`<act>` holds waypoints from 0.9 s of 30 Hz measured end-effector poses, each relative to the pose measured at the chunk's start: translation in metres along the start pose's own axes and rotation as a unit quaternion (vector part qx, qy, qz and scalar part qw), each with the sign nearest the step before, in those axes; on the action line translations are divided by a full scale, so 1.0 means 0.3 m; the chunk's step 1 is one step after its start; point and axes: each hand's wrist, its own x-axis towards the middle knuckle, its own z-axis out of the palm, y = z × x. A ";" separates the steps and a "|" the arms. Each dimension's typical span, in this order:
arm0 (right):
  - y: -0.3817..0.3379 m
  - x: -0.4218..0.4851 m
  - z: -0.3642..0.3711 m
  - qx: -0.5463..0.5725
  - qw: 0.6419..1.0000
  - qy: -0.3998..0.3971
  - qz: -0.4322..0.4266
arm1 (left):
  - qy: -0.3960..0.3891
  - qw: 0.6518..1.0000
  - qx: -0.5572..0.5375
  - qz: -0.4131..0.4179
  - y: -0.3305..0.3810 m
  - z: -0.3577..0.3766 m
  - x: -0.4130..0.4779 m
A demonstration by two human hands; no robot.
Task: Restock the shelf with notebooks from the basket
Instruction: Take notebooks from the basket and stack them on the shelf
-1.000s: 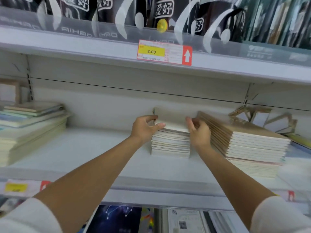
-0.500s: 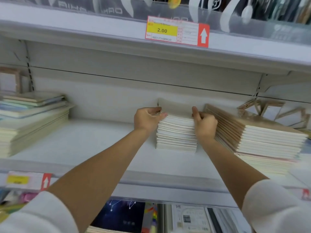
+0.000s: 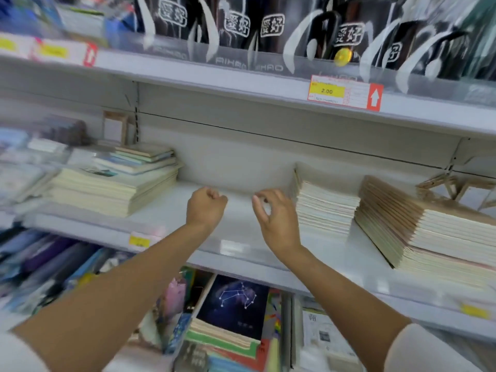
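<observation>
L hand [image 3: 206, 208] hung over the middle shelf [image 3: 236, 233], fingers [image 3: 214, 196] curled into a fist w/ nothing in them. R hand [image 3: 276, 216] hung beside it, a gap between the two. Its fingers [image 3: 261, 200] were loosely bent, thumb and forefinger curved toward each other, pinching nothing. Both forearms reached up from the bottom corners, white sleeves at the frame edge.

The notebook stack [image 3: 326, 208] lay flat on the shelf just right of the R hand, pale page edges facing out, back against the rear wall. Couldn't tell if the hand touched it. Next to it on the right sat a brown-cover stack [image 3: 418, 224], fanned and leaning to the right over a lower pile. Well to the left lay a cream stack [image 3: 115, 189] w/ a few thinner books on top. The shelf between the cream stack and the notebook stack was bare under the hands.

A price tag [image 3: 345, 93] reading 2.00, w/ a red arrow, was on the upper shelf's edge. Black packs [image 3: 236, 25] w/ white lettering stood above it. Below, a dark star-pattern notebook [image 3: 233, 304] lay on a pile. Left side was blurred.
</observation>
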 end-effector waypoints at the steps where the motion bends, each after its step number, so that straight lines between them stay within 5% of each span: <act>1: -0.065 -0.025 0.035 0.025 0.999 -0.020 0.005 | 0.017 1.000 0.010 -0.014 -0.014 -0.077 -0.014; 12: -0.663 -0.455 0.479 0.126 0.954 -0.269 0.033 | 0.116 0.967 0.112 -0.195 -0.396 -0.908 -0.371; 20: -0.847 -0.963 0.750 0.201 0.838 -0.480 0.163 | 0.178 0.912 0.097 -0.357 -0.736 -1.247 -0.682; 27: -0.840 -1.256 0.812 0.125 0.752 -0.636 0.120 | 0.213 0.853 0.095 -0.467 -1.000 -1.431 -0.992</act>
